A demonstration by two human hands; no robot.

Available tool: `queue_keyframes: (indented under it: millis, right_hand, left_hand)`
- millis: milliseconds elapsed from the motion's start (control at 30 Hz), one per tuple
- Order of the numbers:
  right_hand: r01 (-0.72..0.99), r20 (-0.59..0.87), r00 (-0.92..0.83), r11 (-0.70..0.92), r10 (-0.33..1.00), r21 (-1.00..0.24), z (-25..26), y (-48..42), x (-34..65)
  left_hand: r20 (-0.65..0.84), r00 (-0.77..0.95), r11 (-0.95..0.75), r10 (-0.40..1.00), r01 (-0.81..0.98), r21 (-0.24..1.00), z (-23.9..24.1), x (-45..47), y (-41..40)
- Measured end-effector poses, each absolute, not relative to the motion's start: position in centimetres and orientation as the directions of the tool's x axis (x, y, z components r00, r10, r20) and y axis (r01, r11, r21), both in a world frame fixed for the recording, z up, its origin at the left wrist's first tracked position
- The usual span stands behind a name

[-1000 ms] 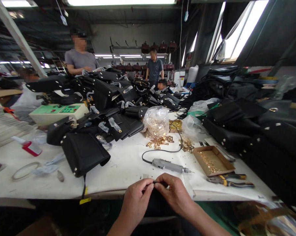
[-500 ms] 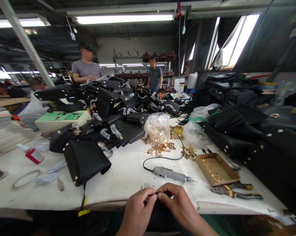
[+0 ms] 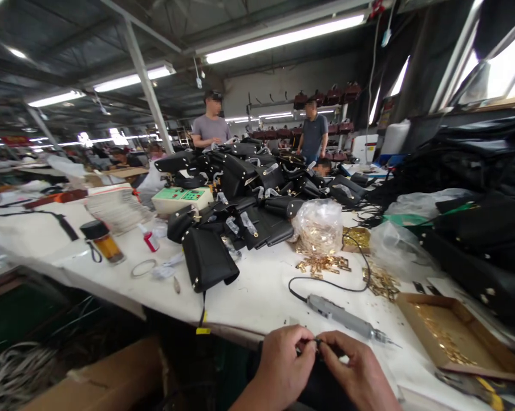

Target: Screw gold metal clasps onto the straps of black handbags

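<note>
My left hand (image 3: 285,362) and my right hand (image 3: 360,365) meet at the table's front edge, thumbs and forefingers pinched together. Between the fingertips is a small dark piece (image 3: 317,341), mostly hidden, whose kind I cannot make out. Just beyond my hands lies a grey electric screwdriver (image 3: 343,317), its bit pointing right and its cord curling back. Gold metal clasps (image 3: 325,264) lie in a loose heap behind it. To the right, a shallow cardboard box (image 3: 462,331) holds small gold parts.
Black leather bags (image 3: 248,177) are piled high across the table, one black bag (image 3: 208,260) nearest me. Pliers (image 3: 466,385) lie at lower right. A red-labelled bottle (image 3: 149,238) and a jar of amber liquid (image 3: 105,242) stand left. Two people stand behind the pile.
The view has swung left, so the table's things appear further right and more of the room shows at left. Both hands still pinch together at the small dark piece.
</note>
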State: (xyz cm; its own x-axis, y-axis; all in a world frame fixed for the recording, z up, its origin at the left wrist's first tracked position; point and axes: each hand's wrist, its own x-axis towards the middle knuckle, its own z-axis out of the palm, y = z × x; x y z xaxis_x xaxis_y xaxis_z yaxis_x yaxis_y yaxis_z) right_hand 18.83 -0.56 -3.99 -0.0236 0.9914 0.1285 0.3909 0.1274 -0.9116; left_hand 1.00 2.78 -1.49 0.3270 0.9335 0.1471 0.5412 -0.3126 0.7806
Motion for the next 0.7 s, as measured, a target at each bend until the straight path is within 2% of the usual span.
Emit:
queue_keyframes:
  millis: [167, 267, 500, 700]
  right_hand:
    - [0.43, 0.179, 0.05, 0.141, 0.983, -0.892, -4.8, -0.4, 18.5]
    - [0.403, 0.143, 0.085, 0.097, 0.986, -0.91, -3.9, -0.6, 18.1]
    - [0.267, 0.011, -0.009, 0.013, 1.0, -0.964, -1.6, -0.6, 18.4]
    - [0.33, 0.005, -0.029, 0.014, 1.0, -0.944, -2.1, -1.1, 18.8]
  left_hand:
    - [0.192, 0.263, -0.316, 0.945, 0.595, 0.739, -1.9, 1.6, 2.2]
    - [0.149, 0.256, -0.278, 0.955, 0.599, 0.751, -1.5, 1.6, 2.1]
    - [0.006, 0.366, -0.182, 0.93, 0.448, 0.875, -1.1, 0.4, 4.1]
    - [-0.004, 0.462, -0.211, 0.887, 0.412, 0.886, -1.5, 0.0, 5.1]
